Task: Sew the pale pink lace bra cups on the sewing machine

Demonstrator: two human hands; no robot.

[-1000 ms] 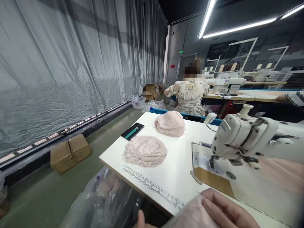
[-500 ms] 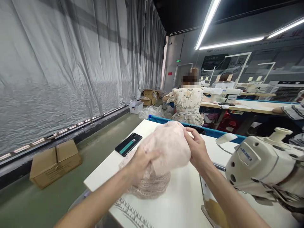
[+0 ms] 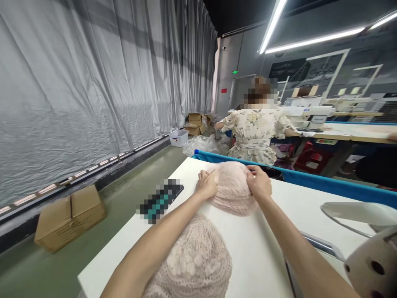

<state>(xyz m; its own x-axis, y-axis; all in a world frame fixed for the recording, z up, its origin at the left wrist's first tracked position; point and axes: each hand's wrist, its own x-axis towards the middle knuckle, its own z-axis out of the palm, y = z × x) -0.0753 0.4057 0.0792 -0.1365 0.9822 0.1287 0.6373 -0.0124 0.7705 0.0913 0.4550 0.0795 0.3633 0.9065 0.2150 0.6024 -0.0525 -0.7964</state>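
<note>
A pale pink, cup-shaped lace piece (image 3: 232, 188) rests on the white table (image 3: 257, 256) near its far edge. My left hand (image 3: 207, 184) grips its left side with bent fingers. At its upper right side, my right hand (image 3: 259, 182) pinches the edge between thumb and fingers. Nearer to me lies a pile of beige-pink lace (image 3: 198, 256), partly under my left forearm. To the left, a dark phone with a green stripe (image 3: 164, 200) lies by the table's left edge, blurred out.
A sewing machine (image 3: 372, 265) stands at the lower right. Blue cloth (image 3: 297, 178) borders the far table edge. Beyond it sits a person in a floral top (image 3: 254, 130). A cardboard box (image 3: 71, 217) is on the floor at left.
Both hands have moved away from me with the pale pink piece, which now lies at the far side of the table, apart from the beige-pink pile. The view has shifted.
</note>
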